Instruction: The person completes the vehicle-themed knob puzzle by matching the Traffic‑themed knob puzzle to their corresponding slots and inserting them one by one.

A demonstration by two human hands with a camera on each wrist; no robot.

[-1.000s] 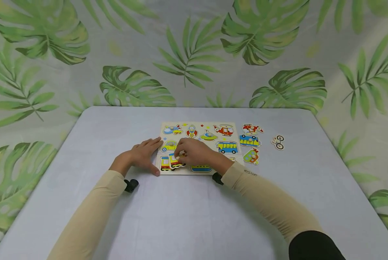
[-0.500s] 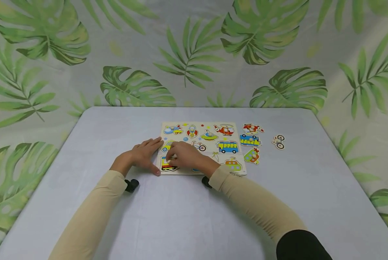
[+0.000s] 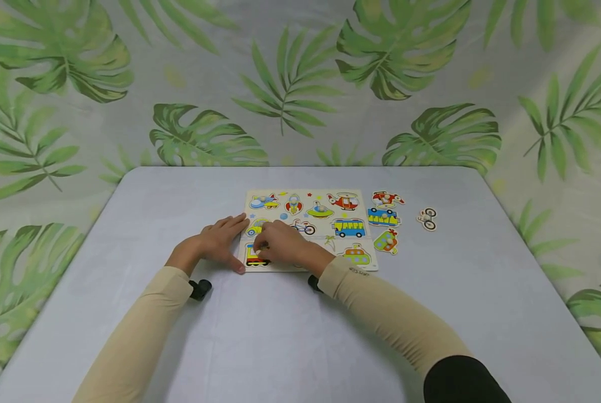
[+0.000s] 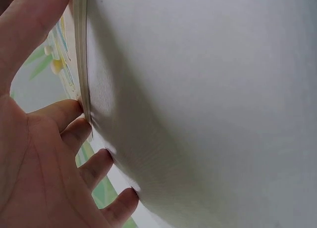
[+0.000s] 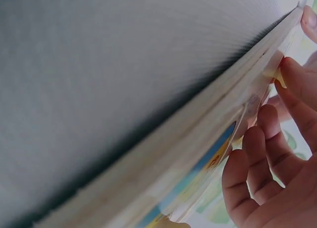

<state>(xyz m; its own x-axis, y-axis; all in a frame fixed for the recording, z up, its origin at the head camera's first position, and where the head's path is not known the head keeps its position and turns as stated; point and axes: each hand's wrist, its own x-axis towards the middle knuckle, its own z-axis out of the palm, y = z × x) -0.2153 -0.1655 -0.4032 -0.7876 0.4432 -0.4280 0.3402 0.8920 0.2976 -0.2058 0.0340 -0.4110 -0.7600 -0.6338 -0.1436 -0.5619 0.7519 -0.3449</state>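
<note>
A wooden puzzle board (image 3: 372, 246) with vehicle pictures lies flat on the table. My right hand (image 3: 282, 243) pinches the small knob of the train puzzle piece (image 3: 250, 256) at the board's near left corner, and the fingers partly cover the piece. In the right wrist view, thumb and index finger meet at a pale knob (image 5: 280, 75) just above the board's surface. My left hand (image 3: 217, 240) rests against the board's left edge with fingers spread. Its fingertips (image 4: 121, 205) touch the tablecloth and the board's side in the left wrist view.
To the right of the board lie a helicopter piece (image 3: 388, 198), a bus piece (image 3: 383, 217), a submarine piece (image 3: 386, 242) and, farther out, a bicycle piece (image 3: 427, 219). A leaf-patterned cloth (image 3: 200, 134) hangs behind the white table (image 3: 280, 336).
My right hand has moved left with the train piece, which now overlies the printed train at the corner. My left hand stays at the board's edge.
</note>
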